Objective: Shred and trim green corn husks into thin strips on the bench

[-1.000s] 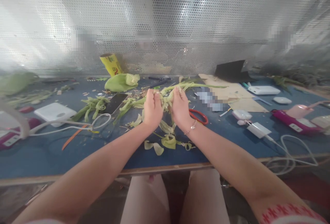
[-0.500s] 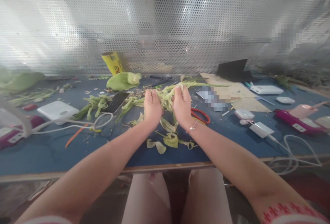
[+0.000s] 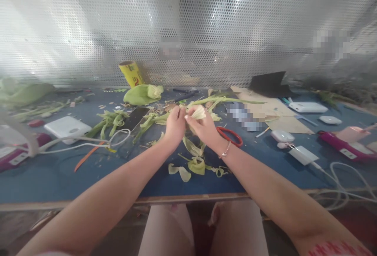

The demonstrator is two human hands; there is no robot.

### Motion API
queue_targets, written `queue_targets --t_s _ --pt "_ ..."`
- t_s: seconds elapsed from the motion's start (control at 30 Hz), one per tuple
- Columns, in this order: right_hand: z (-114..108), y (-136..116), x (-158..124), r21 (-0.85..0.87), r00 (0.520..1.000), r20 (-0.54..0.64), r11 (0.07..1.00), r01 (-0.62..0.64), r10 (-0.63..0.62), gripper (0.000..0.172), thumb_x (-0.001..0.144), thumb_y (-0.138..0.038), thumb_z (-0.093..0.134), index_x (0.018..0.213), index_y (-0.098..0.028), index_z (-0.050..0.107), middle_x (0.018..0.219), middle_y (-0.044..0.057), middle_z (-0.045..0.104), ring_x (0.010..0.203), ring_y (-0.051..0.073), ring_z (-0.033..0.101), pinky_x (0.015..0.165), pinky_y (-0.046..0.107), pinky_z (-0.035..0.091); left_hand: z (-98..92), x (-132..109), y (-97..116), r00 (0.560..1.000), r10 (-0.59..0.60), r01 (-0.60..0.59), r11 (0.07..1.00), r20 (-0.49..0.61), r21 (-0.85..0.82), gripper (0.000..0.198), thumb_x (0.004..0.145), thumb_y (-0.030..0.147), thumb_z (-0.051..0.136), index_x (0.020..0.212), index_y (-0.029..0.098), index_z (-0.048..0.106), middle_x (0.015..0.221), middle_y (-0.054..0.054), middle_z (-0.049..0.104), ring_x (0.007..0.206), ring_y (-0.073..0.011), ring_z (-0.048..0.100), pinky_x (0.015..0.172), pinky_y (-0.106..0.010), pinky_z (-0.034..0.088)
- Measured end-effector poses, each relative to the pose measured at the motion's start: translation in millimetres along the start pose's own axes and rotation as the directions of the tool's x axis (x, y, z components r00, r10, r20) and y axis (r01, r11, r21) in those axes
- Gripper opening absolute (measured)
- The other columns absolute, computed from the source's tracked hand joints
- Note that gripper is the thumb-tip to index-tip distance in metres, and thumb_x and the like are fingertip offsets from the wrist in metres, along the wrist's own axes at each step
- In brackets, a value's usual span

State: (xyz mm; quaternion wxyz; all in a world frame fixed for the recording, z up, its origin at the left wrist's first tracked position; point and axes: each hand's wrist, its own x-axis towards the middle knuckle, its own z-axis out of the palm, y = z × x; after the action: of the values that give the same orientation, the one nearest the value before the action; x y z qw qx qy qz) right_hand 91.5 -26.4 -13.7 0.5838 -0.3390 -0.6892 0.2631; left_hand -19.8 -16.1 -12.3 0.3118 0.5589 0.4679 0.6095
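Observation:
Both hands meet above the blue table, over a loose pile of green stalks and pale leaves. My right hand point(image 3: 203, 124) is closed on a pale, folded leaf piece point(image 3: 200, 112), which sticks up past the fingers. Beside it, almost touching, my left hand point(image 3: 176, 124) has its fingers curled together; whatever they pinch is hidden. Long green stalks point(image 3: 229, 99) lie just beyond the right hand. Torn pale leaves point(image 3: 196, 166) are scattered on the near side, below the hands. Left of the left hand lies a clump of green stems point(image 3: 110, 121).
At the back stand a yellow tube point(image 3: 131, 74) and a green leafy head point(image 3: 141, 94). A phone point(image 3: 137, 118) and a white box-shaped device point(image 3: 67, 128) are on the left. On the right are red-handled scissors point(image 3: 231, 136), cardboard point(image 3: 271, 108) and a white charger point(image 3: 303, 154) with cable.
My hands have come closer together, and the right hand has turned, so a pale leaf piece now shows in its fingers. The view has shifted slightly.

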Motion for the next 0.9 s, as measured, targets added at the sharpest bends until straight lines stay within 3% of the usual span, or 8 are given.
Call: queue_targets --t_s 0.1,0.23,0.37,0.53,0.73,0.9 --pt "-0.3 3.0 -0.1 0.009 0.995 0.084 0.998 -0.055 0.054 0.028 0.068 -0.034 0.068 0.088 -0.021 0.054 0.087 0.002 0.058 0.064 0.012 0.053 0.058 0.026 0.046 -2.9 2.1 1.2 1.0 0.004 -0.004 1.0 -0.004 -0.013 0.031 0.081 0.033 0.054 0.059 0.018 0.039 0.055 0.005 0.035 0.052 -0.0077 0.033 0.049 -0.021 0.028" --pt "-2.7 5.8 1.3 -0.014 0.986 0.136 0.996 -0.093 0.095 0.023 0.07 -0.029 0.064 0.089 -0.02 0.055 0.081 0.001 0.059 0.057 0.011 0.053 0.055 0.027 0.047 -5.1 3.7 0.1 0.999 -0.051 0.051 0.995 0.006 -0.091 0.034 0.081 0.038 0.053 0.058 0.019 0.038 0.049 0.006 0.032 0.043 -0.0071 0.031 0.043 -0.022 0.025" --pt "-3.5 6.7 2.2 -0.056 0.993 0.116 0.998 0.008 -0.001 0.017 0.07 -0.023 0.062 0.086 -0.021 0.056 0.083 0.001 0.059 0.062 0.012 0.055 0.062 0.029 0.049 -6.2 2.1 1.9 0.996 0.074 -0.071 0.995 -0.041 0.077 0.033 0.083 0.035 0.051 0.058 0.019 0.037 0.05 0.006 0.033 0.046 -0.0078 0.032 0.047 -0.023 0.027" --pt "-3.5 7.0 1.9 -0.081 0.994 0.111 0.997 0.014 -0.005 0.015 0.068 -0.019 0.059 0.082 -0.021 0.053 0.08 -0.001 0.057 0.062 0.011 0.053 0.063 0.028 0.048 -4.8 -0.6 8.4 0.973 0.201 -0.164 0.948 -0.112 0.273 0.033 0.085 0.023 0.048 0.057 0.019 0.03 0.054 0.005 0.032 0.054 -0.0092 0.03 0.053 -0.025 0.026" --pt "-4.1 2.3 1.1 -0.023 0.991 0.136 1.0 -0.012 0.015 0.014 0.068 -0.02 0.058 0.08 -0.02 0.05 0.077 -0.001 0.055 0.057 0.009 0.05 0.057 0.026 0.045 -3.6 0.8 6.0 0.967 0.206 -0.165 0.954 -0.148 0.25 0.032 0.086 0.021 0.047 0.06 0.02 0.03 0.055 0.005 0.032 0.053 -0.01 0.029 0.054 -0.026 0.025" --pt "-2.9 -0.8 0.4 0.012 0.981 0.181 0.997 -0.075 0.072 0.015 0.068 -0.019 0.057 0.08 -0.021 0.048 0.062 -0.006 0.049 0.047 0.008 0.044 0.046 0.023 0.037 -3.7 2.1 1.8 0.967 0.182 -0.14 0.964 -0.18 0.226 0.032 0.087 0.023 0.047 0.06 0.02 0.03 0.055 0.005 0.032 0.053 -0.0096 0.03 0.054 -0.027 0.025"
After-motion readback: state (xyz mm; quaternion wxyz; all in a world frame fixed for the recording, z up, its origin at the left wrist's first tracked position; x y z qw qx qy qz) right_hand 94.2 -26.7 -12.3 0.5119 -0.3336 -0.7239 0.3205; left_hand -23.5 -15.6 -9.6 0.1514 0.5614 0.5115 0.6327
